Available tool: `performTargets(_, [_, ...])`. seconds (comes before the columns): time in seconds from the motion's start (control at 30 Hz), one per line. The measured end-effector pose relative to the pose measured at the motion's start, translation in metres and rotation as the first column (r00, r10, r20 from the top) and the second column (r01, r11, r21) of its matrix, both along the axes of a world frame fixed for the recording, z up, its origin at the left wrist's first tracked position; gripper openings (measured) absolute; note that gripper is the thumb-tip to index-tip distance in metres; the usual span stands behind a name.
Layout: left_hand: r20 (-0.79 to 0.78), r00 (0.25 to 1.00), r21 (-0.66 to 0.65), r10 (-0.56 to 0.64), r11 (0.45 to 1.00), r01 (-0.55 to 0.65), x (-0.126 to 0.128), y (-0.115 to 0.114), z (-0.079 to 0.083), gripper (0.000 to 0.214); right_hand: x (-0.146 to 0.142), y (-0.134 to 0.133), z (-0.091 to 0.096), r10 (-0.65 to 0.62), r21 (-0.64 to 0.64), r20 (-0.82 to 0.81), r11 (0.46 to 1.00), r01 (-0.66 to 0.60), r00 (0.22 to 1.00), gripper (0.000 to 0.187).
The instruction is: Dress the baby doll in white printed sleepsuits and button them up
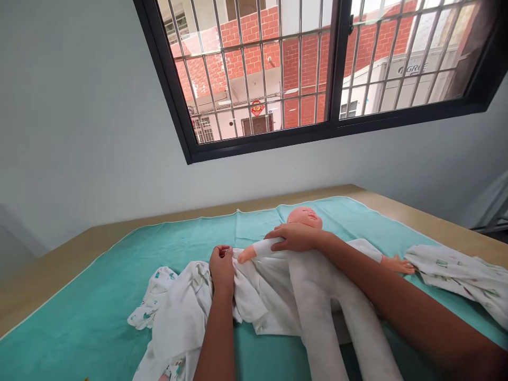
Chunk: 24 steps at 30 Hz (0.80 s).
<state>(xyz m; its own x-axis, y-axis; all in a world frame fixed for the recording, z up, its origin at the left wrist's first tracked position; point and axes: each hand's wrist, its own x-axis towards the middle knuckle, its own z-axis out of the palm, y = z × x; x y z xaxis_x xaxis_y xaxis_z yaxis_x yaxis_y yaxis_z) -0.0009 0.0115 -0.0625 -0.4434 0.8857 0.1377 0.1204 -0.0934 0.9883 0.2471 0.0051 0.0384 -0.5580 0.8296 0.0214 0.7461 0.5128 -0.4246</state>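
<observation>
A baby doll (317,286) with a white cloth body and pink head lies on its back on a spread white baby garment (273,296). My right hand (298,237) lies across its chest, fingers and thumb around the upper part of the doll's arm at the left. That arm's small pink hand points toward my left hand (222,267), whose fingers are closed in a pinch on the edge of the white garment. The doll's other arm stretches out to the right. My right forearm covers part of its torso.
More white clothes (178,312) with a green print lie crumpled left of my left arm. A printed white cloth (460,275) lies at the right. A green sheet (119,296) covers the wooden table (420,217), which stands against a wall below a barred window (257,143).
</observation>
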Motion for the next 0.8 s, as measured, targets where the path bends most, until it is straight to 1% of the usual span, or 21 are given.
performTargets(0.1, [0.149, 0.989, 0.025, -0.018, 1.000, 0.015, -0.002, 0.000, 0.008, 0.017, 0.002, 0.004, -0.004, 0.020, 0.013, 0.044, 1.000, -0.021, 0.999, 0.033])
performTargets(0.2, [0.297, 0.952, 0.026, -0.078, 0.997, 0.073, -0.007, 0.001, 0.013, 0.025, 0.003, 0.004, -0.004, 0.006, 0.050, 0.101, 0.999, -0.011, 0.995, 0.032])
performTargets(0.23, [0.355, 0.928, 0.029, -0.110, 0.994, 0.107, -0.008, 0.001, 0.015, 0.028, 0.002, 0.003, -0.003, -0.008, 0.073, 0.118, 0.997, -0.001, 0.993, 0.032])
performTargets(0.3, [0.487, 0.852, 0.056, -0.192, 0.980, 0.189, -0.005, -0.001, 0.018, 0.037, 0.001, -0.001, 0.000, -0.019, 0.110, 0.155, 0.994, 0.002, 0.988, 0.029])
performTargets(0.37, [0.588, 0.768, 0.094, -0.253, 0.965, 0.245, 0.007, -0.008, 0.026, 0.044, -0.003, -0.004, 0.002, -0.013, 0.133, 0.197, 0.991, -0.013, 0.980, 0.027])
performTargets(0.4, [0.605, 0.747, 0.113, -0.275, 0.959, 0.261, 0.017, -0.012, 0.031, 0.045, -0.006, -0.007, 0.003, -0.008, 0.143, 0.220, 0.989, -0.024, 0.976, 0.026])
performTargets(0.43, [0.597, 0.744, 0.131, -0.300, 0.952, 0.278, 0.028, -0.017, 0.037, 0.044, -0.009, -0.009, 0.005, 0.003, 0.153, 0.241, 0.987, -0.041, 0.971, 0.026])
performTargets(0.53, [0.508, 0.748, 0.207, -0.428, 0.903, 0.377, 0.067, -0.032, 0.057, 0.038, -0.018, -0.019, 0.010, 0.039, 0.185, 0.312, 0.977, -0.101, 0.949, 0.023])
performTargets(0.6, [0.460, 0.751, 0.250, -0.473, 0.881, 0.402, 0.086, -0.038, 0.066, 0.034, -0.023, -0.027, 0.015, 0.034, 0.202, 0.334, 0.974, -0.106, 0.942, 0.022])
performTargets(0.63, [0.458, 0.755, 0.261, -0.469, 0.883, 0.390, 0.091, -0.039, 0.068, 0.034, -0.024, -0.030, 0.017, 0.027, 0.203, 0.322, 0.975, -0.096, 0.946, 0.022])
performTargets(0.7, [0.497, 0.753, 0.266, -0.431, 0.902, 0.341, 0.094, -0.037, 0.071, 0.035, -0.023, -0.035, 0.017, 0.039, 0.186, 0.261, 0.978, -0.090, 0.964, 0.018])
performTargets(0.73, [0.528, 0.747, 0.252, -0.404, 0.914, 0.317, 0.093, -0.034, 0.071, 0.037, -0.021, -0.036, 0.016, 0.061, 0.162, 0.222, 0.982, -0.098, 0.973, 0.017])
performTargets(0.8, [0.586, 0.739, 0.192, -0.332, 0.943, 0.271, 0.087, -0.026, 0.071, 0.038, -0.016, -0.033, 0.012, 0.023, 0.104, 0.100, 0.994, -0.033, 0.995, 0.018])
